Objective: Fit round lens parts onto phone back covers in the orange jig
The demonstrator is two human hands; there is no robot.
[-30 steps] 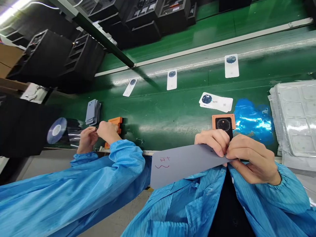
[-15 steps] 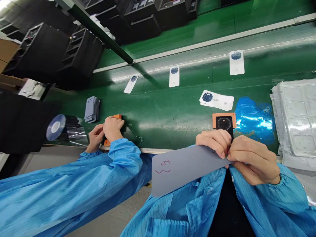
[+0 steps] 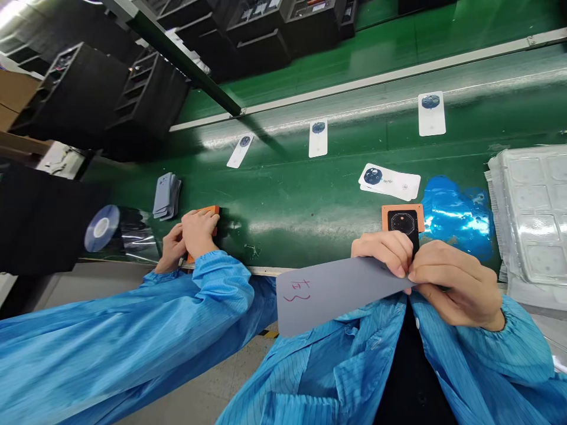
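A grey phone back cover (image 3: 330, 295) with red handwriting on it is held in front of my chest, its marked end pointing left. My left hand (image 3: 384, 250) is closed over the cover's right part, fingers curled round its edge. Pinched at the cover's right tip are the fingers of my right hand (image 3: 458, 282), touching the left fingertips; whether a small piece is between them is hidden. Just beyond my hands lies an orange fixture (image 3: 420, 218) with a black plate (image 3: 402, 222) bearing a round camera outline.
White cards with dark camera circles (image 3: 390, 182) lie on the green belt (image 3: 283, 236). Blue film (image 3: 458, 212) and clear trays (image 3: 538, 212) are at right. At left, a co-worker's hands (image 3: 199, 231) rest on an orange fixture, near stacked grey covers (image 3: 166, 196) and a film roll (image 3: 103, 229).
The cover's left end has risen slightly and tilted, so its face looks narrower. Both my hands stay at its right end. The co-worker's upper hand has moved slightly left.
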